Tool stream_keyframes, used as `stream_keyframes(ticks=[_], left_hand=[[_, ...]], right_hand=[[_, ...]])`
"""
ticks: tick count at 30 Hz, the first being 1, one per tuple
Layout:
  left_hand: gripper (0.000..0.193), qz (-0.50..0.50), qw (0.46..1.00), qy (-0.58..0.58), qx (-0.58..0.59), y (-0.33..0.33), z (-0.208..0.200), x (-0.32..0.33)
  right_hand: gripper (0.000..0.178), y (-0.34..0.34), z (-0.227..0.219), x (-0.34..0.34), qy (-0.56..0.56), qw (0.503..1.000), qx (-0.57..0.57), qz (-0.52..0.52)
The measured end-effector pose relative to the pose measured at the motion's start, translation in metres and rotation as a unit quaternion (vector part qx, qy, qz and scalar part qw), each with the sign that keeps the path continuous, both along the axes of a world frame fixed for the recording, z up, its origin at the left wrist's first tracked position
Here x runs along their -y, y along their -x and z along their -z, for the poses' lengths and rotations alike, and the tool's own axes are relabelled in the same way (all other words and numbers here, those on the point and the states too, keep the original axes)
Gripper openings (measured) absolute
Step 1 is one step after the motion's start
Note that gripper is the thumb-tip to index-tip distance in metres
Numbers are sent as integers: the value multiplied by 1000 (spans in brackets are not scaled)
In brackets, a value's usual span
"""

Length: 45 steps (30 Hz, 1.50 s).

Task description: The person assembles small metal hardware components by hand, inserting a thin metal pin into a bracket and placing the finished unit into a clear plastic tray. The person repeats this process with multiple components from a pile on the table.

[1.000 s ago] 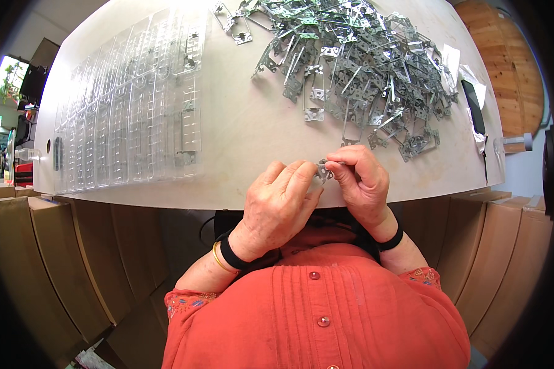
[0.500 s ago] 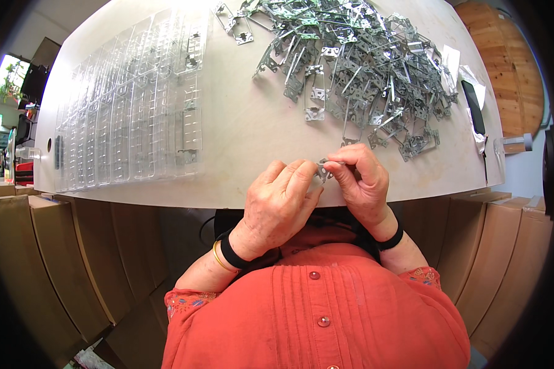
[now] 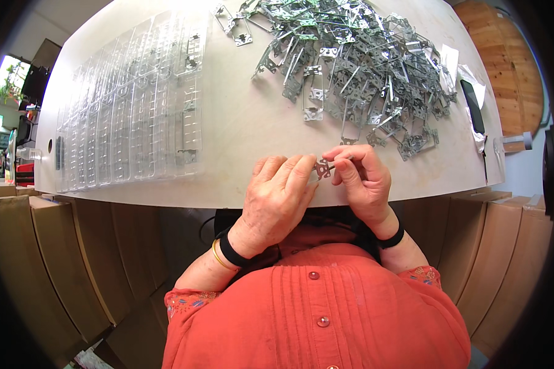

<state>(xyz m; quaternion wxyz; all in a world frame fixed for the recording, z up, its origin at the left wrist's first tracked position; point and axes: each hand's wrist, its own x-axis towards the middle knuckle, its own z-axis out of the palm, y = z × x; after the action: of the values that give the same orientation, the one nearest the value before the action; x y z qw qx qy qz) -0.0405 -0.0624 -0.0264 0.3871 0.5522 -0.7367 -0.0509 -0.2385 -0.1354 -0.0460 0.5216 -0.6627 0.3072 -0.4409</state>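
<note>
Close to the table's near edge, my left hand (image 3: pixel 276 200) is closed round a small stamped metal bracket (image 3: pixel 322 168) with cut-out holes. Most of the bracket is hidden behind the fingers; its right end shows between both hands. My right hand (image 3: pixel 364 181) is closed too, thumb and fingertips at a thin part on that right end. Beyond the hands lies a large heap of similar metal brackets (image 3: pixel 375 80), tangled together. A few of them, such as a long bracket frame (image 3: pixel 313 92), lie at the heap's near left side.
Clear plastic compartment trays (image 3: pixel 129 117) cover the table's left side, with a few metal pieces in the rightmost column. A dark phone (image 3: pixel 473 101) rests on white paper at the right. Cardboard boxes (image 3: pixel 61 252) stand below the table on both sides. A round wooden board (image 3: pixel 503 67) is at far right.
My right hand's fingers have shifted slightly right and opened a little away from the left hand. More of the bracket now shows between the hands.
</note>
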Motion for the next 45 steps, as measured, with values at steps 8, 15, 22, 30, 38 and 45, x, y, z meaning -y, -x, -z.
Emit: stream_keyframes(ticks=[8, 15, 22, 30, 38, 45], left_hand=[[52, 4, 995, 20, 103, 1, -4, 3], [49, 22, 999, 27, -15, 1, -17, 13], [58, 26, 948, -31, -316, 0, -2, 12], [62, -14, 954, -34, -298, -23, -3, -11], [57, -26, 946, -92, -310, -32, 8, -38], [48, -132, 979, -52, -146, -24, -1, -38]], right_hand=[[14, 5, -2, -1, -27, 999, 41, -17], [14, 5, -5, -1, -38, 997, 70, 19], [15, 4, -5, -1, -49, 996, 71, 15], [15, 4, -6, -1, -41, 998, 47, 17], [16, 1, -4, 0, -22, 999, 34, 12], [12, 2, -4, -1, -32, 999, 40, 9]])
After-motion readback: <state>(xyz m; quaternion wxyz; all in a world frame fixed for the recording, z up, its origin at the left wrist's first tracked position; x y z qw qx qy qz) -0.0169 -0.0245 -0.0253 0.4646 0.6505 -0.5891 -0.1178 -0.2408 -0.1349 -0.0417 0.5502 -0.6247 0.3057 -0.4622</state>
